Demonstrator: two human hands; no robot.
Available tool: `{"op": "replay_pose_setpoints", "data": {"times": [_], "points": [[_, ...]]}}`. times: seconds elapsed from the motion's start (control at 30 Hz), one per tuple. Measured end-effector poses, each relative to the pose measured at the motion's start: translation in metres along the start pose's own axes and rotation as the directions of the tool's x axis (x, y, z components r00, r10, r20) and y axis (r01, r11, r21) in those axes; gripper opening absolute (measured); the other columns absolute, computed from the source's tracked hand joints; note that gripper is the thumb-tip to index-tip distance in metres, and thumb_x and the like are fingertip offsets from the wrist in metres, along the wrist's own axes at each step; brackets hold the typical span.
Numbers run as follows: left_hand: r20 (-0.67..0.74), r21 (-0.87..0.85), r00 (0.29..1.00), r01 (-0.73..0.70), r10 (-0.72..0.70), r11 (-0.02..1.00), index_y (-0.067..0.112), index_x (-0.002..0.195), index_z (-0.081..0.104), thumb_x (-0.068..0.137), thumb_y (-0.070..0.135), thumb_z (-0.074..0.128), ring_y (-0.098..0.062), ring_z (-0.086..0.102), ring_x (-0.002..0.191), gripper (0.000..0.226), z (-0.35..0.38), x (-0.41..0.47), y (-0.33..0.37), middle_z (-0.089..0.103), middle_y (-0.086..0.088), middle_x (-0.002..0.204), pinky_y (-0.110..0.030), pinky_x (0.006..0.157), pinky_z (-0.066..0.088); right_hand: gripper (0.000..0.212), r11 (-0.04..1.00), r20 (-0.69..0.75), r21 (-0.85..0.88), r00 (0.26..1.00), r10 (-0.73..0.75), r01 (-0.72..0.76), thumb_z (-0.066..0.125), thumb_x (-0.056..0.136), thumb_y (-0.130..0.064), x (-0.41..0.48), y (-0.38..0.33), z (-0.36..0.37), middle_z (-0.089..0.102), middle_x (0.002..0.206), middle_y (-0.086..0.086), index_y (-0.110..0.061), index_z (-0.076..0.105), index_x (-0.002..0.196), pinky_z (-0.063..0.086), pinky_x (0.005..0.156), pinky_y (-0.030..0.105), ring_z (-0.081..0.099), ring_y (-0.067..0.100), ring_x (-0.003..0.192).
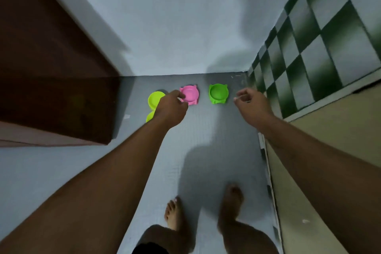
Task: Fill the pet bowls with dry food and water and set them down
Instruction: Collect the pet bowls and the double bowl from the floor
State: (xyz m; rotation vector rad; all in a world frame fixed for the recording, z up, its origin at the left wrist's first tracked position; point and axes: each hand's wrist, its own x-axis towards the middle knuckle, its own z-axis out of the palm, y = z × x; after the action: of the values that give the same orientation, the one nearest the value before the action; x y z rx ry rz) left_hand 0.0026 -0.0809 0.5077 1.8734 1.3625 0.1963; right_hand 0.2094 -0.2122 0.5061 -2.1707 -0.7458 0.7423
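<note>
Three bowls sit on the floor point(206, 140) close to the wall point(175, 27): a lime bowl point(155, 100) on the left, a pink bowl point(190, 95) in the middle and a green bowl point(218, 93) on the right. All look empty, so the step in hand is likely picking them up for filling. The left hand point(173, 107) reaches with curled fingers over the pink bowl's near-left rim and covers part of the lime bowl. Whether it already pinches the rim or only hangs above it cannot be told. The right hand point(251, 103) hovers just right of the green bowl, loosely curled and holding nothing. To do this well, take each bowl by the rim with thumb inside and fingers under the lip. The right hand should move in leftward to the green bowl. Lift both straight up and level, clear of the lime bowl. The plastic looks light, so a gentle hold should do.
</note>
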Motion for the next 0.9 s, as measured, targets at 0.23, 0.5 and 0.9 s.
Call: {"op": "replay_pose_setpoints", "data": {"times": [0.23, 0.5, 0.9], "points": [[-0.044, 0.028, 0.999, 0.019, -0.018, 0.999, 0.012, 0.122, 0.067, 0.095, 0.023, 0.067, -0.032, 0.067, 0.101, 0.029, 0.122, 0.145, -0.082, 0.073, -0.012, 0.109, -0.032, 0.082, 0.049, 0.016, 1.000, 0.048, -0.025, 0.999, 0.009, -0.007, 0.069, 0.088, -0.020, 0.145, 0.119, 0.095, 0.063, 0.081, 0.001, -0.021, 0.065, 0.103, 0.039, 0.053, 0.018, 0.054, 0.011, 0.065], [-0.146, 0.040, 0.988, 0.049, -0.043, 0.998, 0.007, 0.121, 0.068, 0.092, 0.021, 0.068, -0.033, 0.067, 0.102, 0.032, 0.246, 0.273, -0.196, 0.072, -0.017, 0.107, -0.033, 0.087, 0.048, 0.014, 0.997, 0.006, -0.080, 1.000, 0.024, -0.023, 0.068, 0.088, -0.016, 0.277, 0.260, 0.184, 0.066, 0.082, 0.004, -0.017, 0.069, 0.102, 0.038, 0.052, 0.018, 0.056, 0.015, 0.071], [-0.340, -0.182, 0.907, 0.196, -0.249, 0.963, 0.003, 0.115, 0.065, 0.082, 0.031, 0.070, -0.035, 0.068, 0.102, 0.043, 0.321, 0.384, -0.294, 0.071, -0.018, 0.109, -0.043, 0.091, 0.056, 0.038, 0.977, -0.164, 0.035, 0.963, 0.214, -0.211, 0.075, 0.073, -0.043, 0.396, 0.351, 0.270, 0.071, 0.108, 0.012, -0.018, 0.067, 0.101, 0.051, 0.084, 0.029, 0.067, 0.030, 0.101]]}}
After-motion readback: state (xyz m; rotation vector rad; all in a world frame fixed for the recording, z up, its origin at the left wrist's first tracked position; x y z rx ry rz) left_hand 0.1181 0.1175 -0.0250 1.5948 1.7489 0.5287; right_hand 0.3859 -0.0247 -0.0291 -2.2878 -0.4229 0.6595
